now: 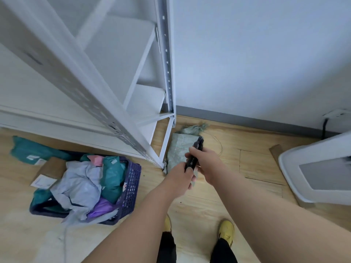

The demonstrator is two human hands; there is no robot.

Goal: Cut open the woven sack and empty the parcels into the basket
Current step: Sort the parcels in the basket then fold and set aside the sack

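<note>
From the head camera, you are standing and looking down at a wood floor (199, 207). Both your arms reach out in front of you.

Your right hand (204, 164) is wrapped around a black cutter (193, 155). Its far end points away from you, toward the wall (256, 54). Your left hand (179, 180) pinches the near end of the cutter with its thumb and fingers. I cannot tell if the blade is out, because the picture is a bit blurry there.

The sack (180, 149) lies flat on the floor just past your hands. It is pale green. It sits right beside the foot of the white rack (117, 103), near the wall. Its frayed end points to the wall, and a thin string (218, 144) curls on the floor next to it.

The basket (133, 184) is on the floor to your left, in front of the rack. It is dark purple with a grid of holes. It is full of parcels (89, 184) in grey, green, pink and purple bags. One green parcel (28, 150) and a brown box (50, 170) lie on the floor behind the basket.

A white machine (315, 173) stands at the right edge of the floor. Your yellow shoes (227, 231) show at the bottom.
</note>
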